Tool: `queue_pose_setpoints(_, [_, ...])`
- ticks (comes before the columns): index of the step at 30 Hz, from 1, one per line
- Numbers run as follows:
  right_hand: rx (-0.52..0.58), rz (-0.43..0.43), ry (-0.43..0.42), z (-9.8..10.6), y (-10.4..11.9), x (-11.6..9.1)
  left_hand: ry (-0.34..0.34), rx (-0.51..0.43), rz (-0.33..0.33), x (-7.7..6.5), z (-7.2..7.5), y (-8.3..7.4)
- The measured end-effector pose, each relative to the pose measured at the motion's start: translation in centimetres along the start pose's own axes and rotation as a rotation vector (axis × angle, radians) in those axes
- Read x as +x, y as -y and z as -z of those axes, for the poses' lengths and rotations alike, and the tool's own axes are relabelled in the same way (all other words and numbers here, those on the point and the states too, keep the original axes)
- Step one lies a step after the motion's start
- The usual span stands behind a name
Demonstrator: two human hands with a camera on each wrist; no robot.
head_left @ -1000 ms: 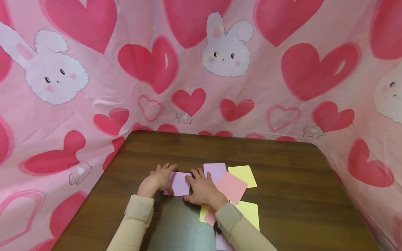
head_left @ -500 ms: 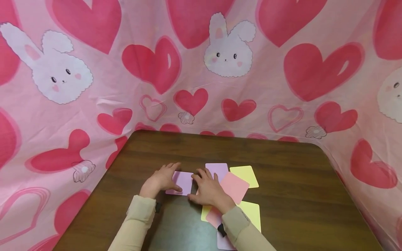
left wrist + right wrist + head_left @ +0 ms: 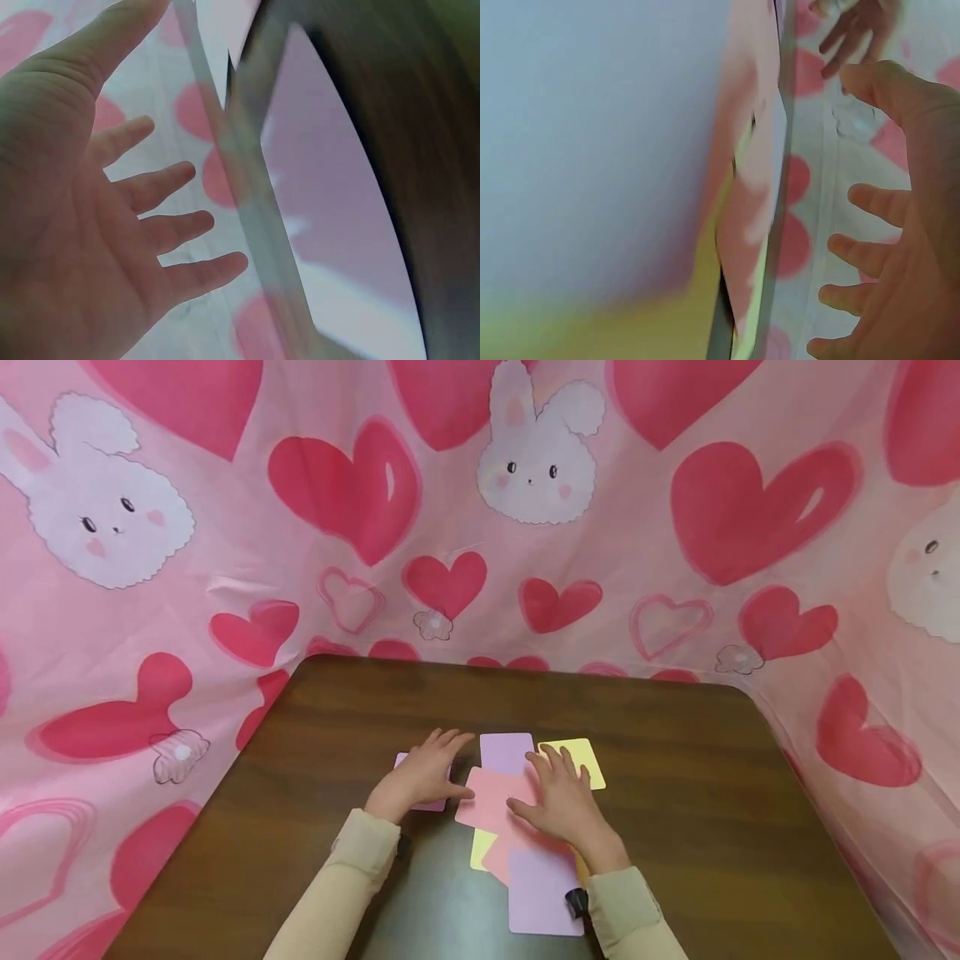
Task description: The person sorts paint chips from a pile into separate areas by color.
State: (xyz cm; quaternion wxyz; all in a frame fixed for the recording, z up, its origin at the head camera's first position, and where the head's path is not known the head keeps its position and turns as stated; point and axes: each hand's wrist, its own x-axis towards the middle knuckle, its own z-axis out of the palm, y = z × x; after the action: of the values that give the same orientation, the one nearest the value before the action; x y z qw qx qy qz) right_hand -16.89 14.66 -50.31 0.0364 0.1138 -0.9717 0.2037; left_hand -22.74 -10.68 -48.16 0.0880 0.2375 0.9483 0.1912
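Fingers spread, my left hand point(image 3: 429, 772) hovers over a square purple card point(image 3: 431, 804) at the left, partly covering it. In the left wrist view the palm point(image 3: 67, 217) faces the camera and holds nothing, with the purple card point(image 3: 330, 187) flat on the table beyond. My right hand point(image 3: 566, 797) is spread above a group of overlapping cards, its thumb over a pink card point(image 3: 487, 797). The right wrist view shows that hand's fingers point(image 3: 859, 255) straight and apart from the cards, with a pink card point(image 3: 744, 225) beside a larger-looking purple one point(image 3: 592, 150).
Behind the hands lie another purple card point(image 3: 506, 750) and a yellow card point(image 3: 588, 760). A yellow corner point(image 3: 481, 846), a pink corner point(image 3: 498, 860) and a purple card point(image 3: 542, 897) lie nearer. The dark wooden table point(image 3: 697, 802) meets a pink heart-patterned curtain point(image 3: 637, 543).
Both hands have moved right. The left hand no longer frames the purple card's left side and sits over its right part. The right hand's shift uncovers a pink card. The head view has tilted slightly.
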Motion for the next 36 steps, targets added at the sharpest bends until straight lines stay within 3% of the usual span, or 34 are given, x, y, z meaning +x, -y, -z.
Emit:
queue_pose_setpoints(10, [0.011, -0.043, -0.069, 2.6, -3.0, -1.6, 0.013, 0.064, -0.082, 2.7, 0.1, -2.7])
queue_pose_setpoints(20, [-0.004, -0.114, -0.01, 1.4, -4.6, -4.6, 0.051, 0.075, -0.11, 2.8, -3.1, -4.2])
queue_pose_setpoints(36, [0.017, -0.138, 0.006, 1.0, -5.3, -5.2, 0.122, 0.113, -0.149, 4.2, -4.1, -5.3])
